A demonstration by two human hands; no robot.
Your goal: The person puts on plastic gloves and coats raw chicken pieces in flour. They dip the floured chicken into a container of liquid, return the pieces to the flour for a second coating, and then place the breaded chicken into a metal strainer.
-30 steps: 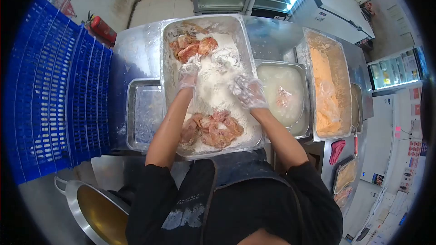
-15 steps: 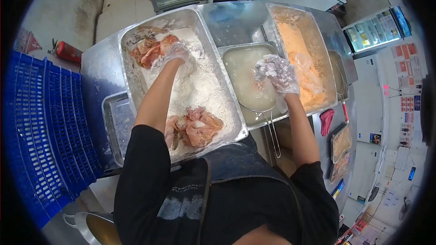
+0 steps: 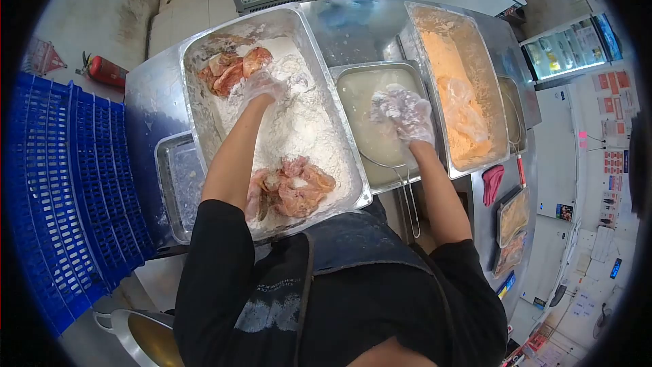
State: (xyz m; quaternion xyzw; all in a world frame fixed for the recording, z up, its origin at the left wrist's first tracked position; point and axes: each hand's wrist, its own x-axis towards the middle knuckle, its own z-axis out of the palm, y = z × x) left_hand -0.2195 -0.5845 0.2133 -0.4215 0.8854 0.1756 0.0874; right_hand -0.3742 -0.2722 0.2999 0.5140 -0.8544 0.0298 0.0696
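Note:
My left hand [image 3: 263, 87], in a clear plastic glove, is low over the white flour [image 3: 299, 122] in a large metal tray [image 3: 334, 105]. Its loosely spread fingers are right beside reddish chicken pieces [image 3: 231, 73] at the tray's far end. More pale raw chicken [image 3: 299, 187] lies in the flour at the near end. Over a smaller pan of cloudy liquid [image 3: 353, 95], my gloved right hand [image 3: 418, 126] is closed around a lumpy flour-coated piece of chicken [image 3: 397, 103]. A wire strainer [image 3: 407, 194] rests in that pan, its handle over the front edge.
Right of the liquid stands a deep tray of orange breading [image 3: 438, 61] with a crumpled plastic bag [image 3: 462, 105] in it. Stacked blue crates [image 3: 81, 197] and a shallow metal tray [image 3: 170, 190] are at the left. A wide pan [image 3: 129, 336] stands at the lower left.
My right hand has moved left and slightly forward over the liquid. My left hand has drawn back slightly from the reddish chicken pieces, showing more of them.

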